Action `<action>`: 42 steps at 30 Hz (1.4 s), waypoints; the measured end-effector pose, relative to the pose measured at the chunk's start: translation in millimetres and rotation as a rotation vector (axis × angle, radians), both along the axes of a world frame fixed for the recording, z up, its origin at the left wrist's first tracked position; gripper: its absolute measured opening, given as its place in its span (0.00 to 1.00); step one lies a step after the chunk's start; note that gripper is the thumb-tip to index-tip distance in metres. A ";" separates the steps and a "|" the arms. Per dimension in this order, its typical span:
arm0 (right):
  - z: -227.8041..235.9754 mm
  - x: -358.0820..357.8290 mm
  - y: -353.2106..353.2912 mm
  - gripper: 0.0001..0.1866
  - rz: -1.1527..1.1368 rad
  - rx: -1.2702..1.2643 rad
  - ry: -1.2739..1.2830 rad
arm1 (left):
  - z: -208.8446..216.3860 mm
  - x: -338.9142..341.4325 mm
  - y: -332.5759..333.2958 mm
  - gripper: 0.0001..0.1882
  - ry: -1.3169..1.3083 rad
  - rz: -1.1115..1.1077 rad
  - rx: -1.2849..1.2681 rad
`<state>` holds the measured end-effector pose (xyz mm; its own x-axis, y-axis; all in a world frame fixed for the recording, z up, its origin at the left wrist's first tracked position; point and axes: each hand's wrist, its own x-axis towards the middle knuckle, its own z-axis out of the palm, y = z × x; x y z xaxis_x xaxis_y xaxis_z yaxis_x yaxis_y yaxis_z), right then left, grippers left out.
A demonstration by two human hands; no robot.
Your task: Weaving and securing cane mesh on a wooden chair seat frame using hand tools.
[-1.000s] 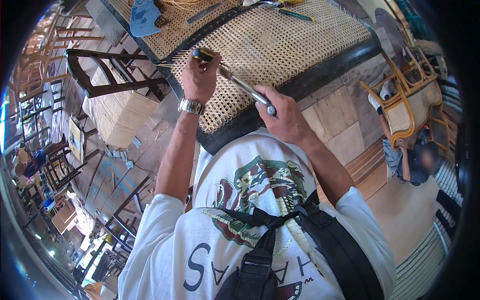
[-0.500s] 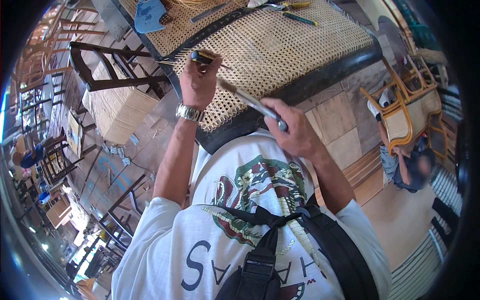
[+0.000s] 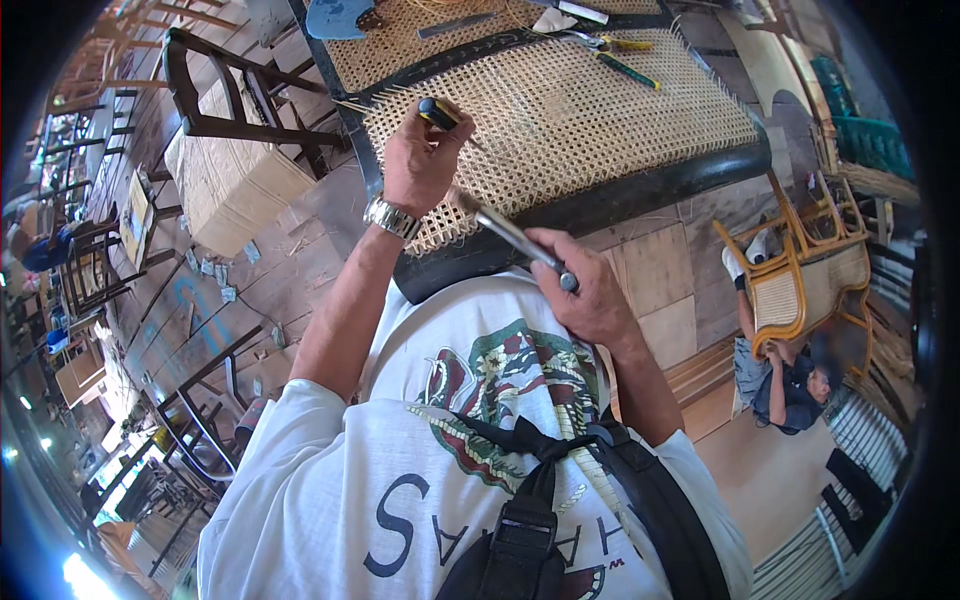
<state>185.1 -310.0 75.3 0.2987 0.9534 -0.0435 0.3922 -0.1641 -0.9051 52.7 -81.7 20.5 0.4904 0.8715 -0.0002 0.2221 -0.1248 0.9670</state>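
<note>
A woven cane panel (image 3: 570, 115) in a dark wooden frame (image 3: 640, 195) lies before me, loose strand ends sticking out along its edges. Over its left part, my left hand (image 3: 425, 165) is closed round a screwdriver-like tool (image 3: 437, 112) with a black and yellow handle; its thin shaft points down toward the cane. A metal watch is on that wrist. My right hand (image 3: 590, 290), at the frame's near edge, grips a metal-shafted tool (image 3: 515, 238). That tool has a brown end near my left wrist and a dark round end by my fingers; its kind is unclear.
Pliers (image 3: 628, 70), a flat metal strip (image 3: 457, 25) and blue cloth (image 3: 338, 18) lie on the cane's far side. At left stand a dark chair frame (image 3: 215, 125) and a cardboard-covered block (image 3: 235, 185). A co-worker (image 3: 790, 390) handles an orange-brown chair (image 3: 790, 300) at right.
My view has shifted, so the panel and pliers appear farther right and lower. Both hands keep their tools and stay in nearly the same place over the panel.
</note>
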 end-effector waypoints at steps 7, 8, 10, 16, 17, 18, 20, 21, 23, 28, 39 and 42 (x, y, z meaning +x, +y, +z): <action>12.9 3.8 0.8 0.18 -0.061 -0.141 0.050 | 4.6 -0.2 -12.8 0.09 0.094 -0.041 0.000; 17.5 5.2 -2.9 0.17 -0.022 -0.153 0.055 | 6.4 -3.4 -13.8 0.10 0.021 -0.015 0.028; 18.3 5.8 -12.8 0.17 -0.005 -0.162 0.135 | 5.7 -7.8 -16.2 0.09 -0.008 -0.012 0.059; 19.6 10.4 -12.6 0.19 0.110 -0.122 0.120 | 7.2 -3.6 -18.7 0.08 0.020 -0.003 0.091; 19.5 12.3 -9.0 0.19 0.132 -0.119 0.088 | 10.1 -2.3 -19.0 0.08 0.028 -0.014 0.093; 19.2 13.2 -7.2 0.19 0.155 -0.115 0.057 | 11.4 -1.4 -19.6 0.08 0.029 -0.022 0.092; 18.2 12.5 -8.2 0.19 0.144 -0.093 0.046 | 12.3 -0.5 -20.1 0.08 -0.035 -0.050 0.020; 17.7 12.0 -9.2 0.19 0.140 -0.071 0.033 | 12.5 0.0 -19.7 0.09 0.044 -0.039 0.067; 16.8 12.7 -10.2 0.19 0.149 -0.076 0.043 | 5.3 3.3 -16.2 0.09 0.093 -0.049 0.087; 13.1 2.3 -14.2 0.17 -0.038 -0.105 0.058 | 7.9 5.6 -20.0 0.10 0.075 -0.093 0.112; 21.9 11.2 -27.6 0.20 0.101 -0.098 0.090 | 16.7 -2.3 -26.9 0.09 0.022 -0.065 0.104; 20.5 11.4 -30.3 0.20 0.111 -0.115 0.061 | 18.6 -8.3 -32.3 0.09 0.006 -0.064 0.115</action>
<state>196.5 -340.3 95.8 0.1849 0.9680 -0.1695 0.3586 -0.2270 -0.9055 44.4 -114.0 39.0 0.5454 0.8328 0.0949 0.2157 -0.2488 0.9442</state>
